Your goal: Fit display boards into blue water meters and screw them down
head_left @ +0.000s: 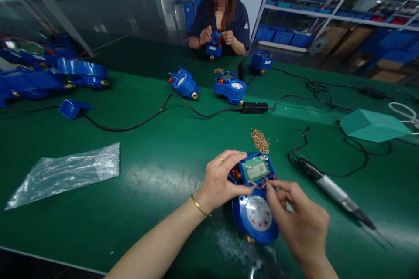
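Note:
A blue water meter (255, 211) with a white dial lies on the green table in front of me, its top open on a small green circuit board (255, 168). My left hand (222, 181) grips the meter's upper left side, fingers curled round the housing. My right hand (296, 213) pinches a small brass screw (265, 178) at the board's lower right corner. A pile of brass screws (260, 140) lies just beyond the meter.
An electric screwdriver (334, 192) with a black cable lies to the right. A clear plastic bag (65, 173) lies at left. Across the table a person (220, 22) handles another blue meter, with more meters (229, 87) and cables (163, 111) between us. A green box (373, 125) sits at right.

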Available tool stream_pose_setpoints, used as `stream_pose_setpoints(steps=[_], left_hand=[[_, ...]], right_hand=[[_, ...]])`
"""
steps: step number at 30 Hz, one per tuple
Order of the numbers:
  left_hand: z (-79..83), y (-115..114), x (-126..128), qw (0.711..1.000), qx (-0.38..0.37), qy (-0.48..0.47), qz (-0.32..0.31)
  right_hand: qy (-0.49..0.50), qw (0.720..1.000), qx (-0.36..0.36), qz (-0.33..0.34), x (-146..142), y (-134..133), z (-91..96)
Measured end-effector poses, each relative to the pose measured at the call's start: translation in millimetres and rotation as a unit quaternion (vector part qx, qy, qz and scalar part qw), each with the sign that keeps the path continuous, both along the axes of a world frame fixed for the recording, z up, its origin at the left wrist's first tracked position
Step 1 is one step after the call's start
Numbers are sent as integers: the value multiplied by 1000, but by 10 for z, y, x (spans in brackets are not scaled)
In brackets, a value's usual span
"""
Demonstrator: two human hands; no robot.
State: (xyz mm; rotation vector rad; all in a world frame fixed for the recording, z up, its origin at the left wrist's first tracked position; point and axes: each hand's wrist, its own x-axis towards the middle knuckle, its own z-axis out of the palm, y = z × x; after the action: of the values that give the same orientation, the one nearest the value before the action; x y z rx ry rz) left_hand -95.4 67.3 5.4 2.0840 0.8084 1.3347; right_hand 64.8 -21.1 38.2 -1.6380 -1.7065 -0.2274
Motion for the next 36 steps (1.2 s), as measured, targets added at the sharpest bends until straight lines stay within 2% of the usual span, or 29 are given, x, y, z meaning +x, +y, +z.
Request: stream_pose_setpoints(steps=[4, 10, 13, 15, 18, 20, 23, 25, 28, 36], left_hand=[[-21, 5, -1, 1000, 11, -4, 12], [-29, 13, -17, 999, 51, 0, 14], [-33, 16, -17, 998, 63, -2, 11], [-35, 19, -17, 998, 64, -2, 10], [-36, 24, -22, 998, 63, 4, 14], [-36, 25, -27, 998, 63, 11, 16], [-37, 24, -31, 997, 72, 12, 15], [-39, 24, -32, 997, 81, 12, 13], [-40, 26, -33, 996, 91, 16, 12], [-35, 32, -37, 993, 112, 24, 11]], right_hand=[[70, 997, -38, -13, -58, -4, 35], [141, 988, -55, -27, -120, 6, 18], [212, 973, -82, -42, -144, 11, -13], [308, 943, -122, -43, -150, 14, -27], [458, 867, -191, -38, -134, 13, -26], [523, 822, -224, -31, -111, 7, -13], [577, 777, -253, -8, -75, -7, 11], [594, 760, -262, -1, -58, -11, 23], [596, 757, -266, -3, -47, 0, 34], [559, 787, -260, -26, -37, 8, 36]])
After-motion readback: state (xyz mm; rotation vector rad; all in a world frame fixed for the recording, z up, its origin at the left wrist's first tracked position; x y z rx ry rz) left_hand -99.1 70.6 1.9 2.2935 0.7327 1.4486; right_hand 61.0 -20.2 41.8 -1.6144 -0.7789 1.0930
